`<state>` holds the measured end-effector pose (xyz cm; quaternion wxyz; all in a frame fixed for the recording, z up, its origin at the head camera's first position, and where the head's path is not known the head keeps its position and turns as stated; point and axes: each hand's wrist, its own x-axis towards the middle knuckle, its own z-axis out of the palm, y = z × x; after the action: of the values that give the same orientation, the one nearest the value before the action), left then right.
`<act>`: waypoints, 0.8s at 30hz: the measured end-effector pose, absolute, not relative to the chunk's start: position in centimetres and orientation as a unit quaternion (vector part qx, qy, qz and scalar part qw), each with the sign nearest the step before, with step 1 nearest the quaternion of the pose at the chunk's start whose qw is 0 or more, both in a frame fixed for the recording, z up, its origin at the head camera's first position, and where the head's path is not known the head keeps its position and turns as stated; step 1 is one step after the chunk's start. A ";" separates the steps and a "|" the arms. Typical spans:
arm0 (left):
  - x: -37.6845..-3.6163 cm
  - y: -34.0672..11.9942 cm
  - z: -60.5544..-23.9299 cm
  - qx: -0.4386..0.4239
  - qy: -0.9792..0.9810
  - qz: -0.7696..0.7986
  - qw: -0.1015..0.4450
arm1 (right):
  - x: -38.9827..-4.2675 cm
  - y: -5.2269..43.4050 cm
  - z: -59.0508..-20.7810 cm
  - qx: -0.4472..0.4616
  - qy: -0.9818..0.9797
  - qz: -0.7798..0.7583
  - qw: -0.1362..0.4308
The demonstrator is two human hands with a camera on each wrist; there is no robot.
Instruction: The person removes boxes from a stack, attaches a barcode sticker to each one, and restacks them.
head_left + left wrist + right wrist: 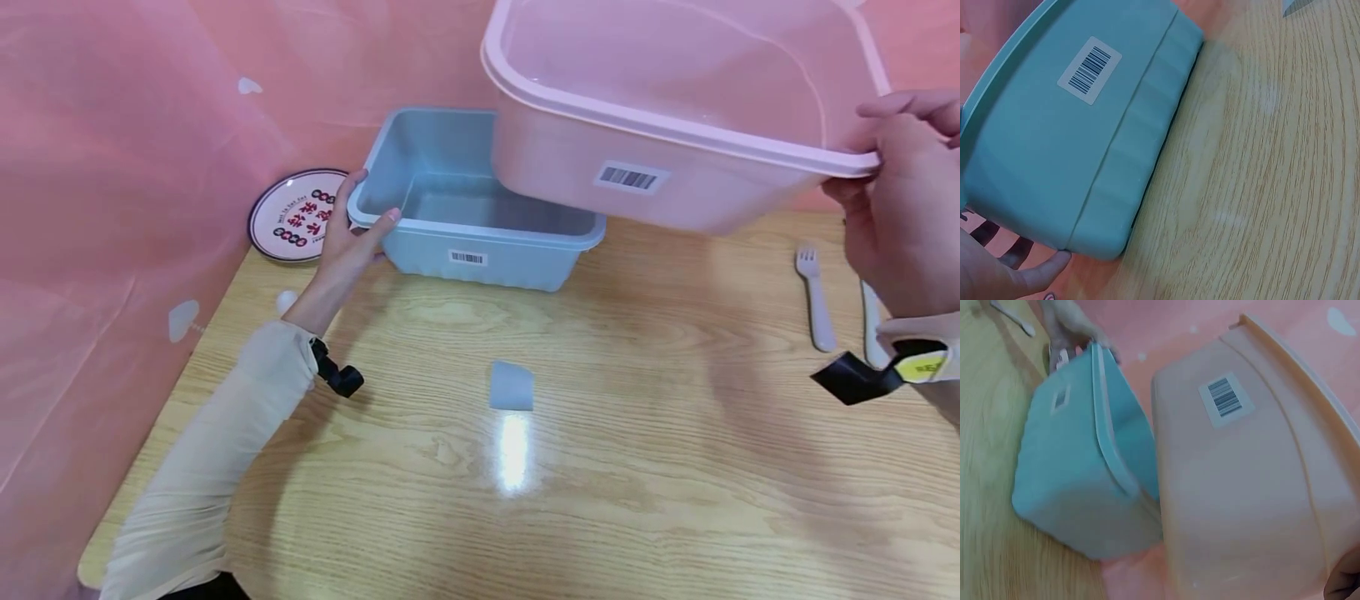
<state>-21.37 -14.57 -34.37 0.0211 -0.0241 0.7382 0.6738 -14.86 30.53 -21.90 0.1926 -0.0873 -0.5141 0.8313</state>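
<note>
A blue tub (480, 208) stands on the table (600, 467) near the far edge, with nothing visible inside it. A pink tub (675, 108) hangs in the air above and to the right of it, tilted, its inside also bare as far as it shows. Both are smooth plastic with a rolled rim and a white barcode sticker on the side wall. The left hand (348, 229) grips the blue tub's near left corner, thumb over the rim. The right hand (903, 200) pinches the pink tub's right rim, fingers curled over the edge. A patterned plate (296, 217) lies left of the blue tub; a fork (813, 292) lies at the right.
</note>
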 end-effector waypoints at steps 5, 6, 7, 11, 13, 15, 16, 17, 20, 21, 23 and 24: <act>-21.4 -14.6 -34.4 -0.018 0.736 0.676 0.019 | -15.2 28.2 -21.3 -0.099 -0.490 0.845 0.190; -21.4 -14.6 -34.4 -0.017 0.735 0.677 0.019 | -15.2 27.7 -21.2 -0.100 -0.487 0.847 0.187; -21.4 -14.6 -34.5 -0.016 0.734 0.679 0.018 | -15.3 27.3 -21.1 -0.101 -0.485 0.849 0.183; -21.3 -14.6 -34.5 -0.012 0.734 0.678 0.015 | -15.9 25.9 -20.7 -0.100 -0.479 0.855 0.170; -21.3 -14.6 -34.5 -0.011 0.736 0.677 0.013 | -16.1 25.2 -20.6 -0.093 -0.486 0.853 0.167; -21.3 -14.5 -34.5 -0.010 0.739 0.674 0.013 | -16.3 24.5 -20.5 -0.083 -0.488 0.853 0.164; -21.3 -14.5 -34.4 -0.010 0.740 0.673 0.013 | -16.4 24.1 -20.4 -0.079 -0.490 0.853 0.163; -21.3 -14.5 -34.4 -0.010 0.741 0.671 0.013 | -16.5 23.8 -20.4 -0.074 -0.492 0.853 0.160; -21.4 -14.5 -34.4 -0.007 0.742 0.670 0.013 | -16.8 22.6 -20.2 -0.062 -0.497 0.851 0.154; -21.4 -14.5 -34.4 -0.007 0.743 0.669 0.013 | -16.9 22.2 -20.2 -0.059 -0.501 0.850 0.151; -21.4 -14.6 -34.4 -0.008 0.744 0.668 0.011 | -17.2 21.5 -20.2 -0.053 -0.508 0.847 0.149; -21.4 -14.6 -34.4 -0.009 0.743 0.669 0.010 | -17.3 21.2 -20.3 -0.051 -0.512 0.845 0.148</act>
<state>-21.40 -14.57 -34.44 0.0105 -0.0088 0.7428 0.6694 -17.30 21.17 -20.26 0.1484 -0.0508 -0.5117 0.8447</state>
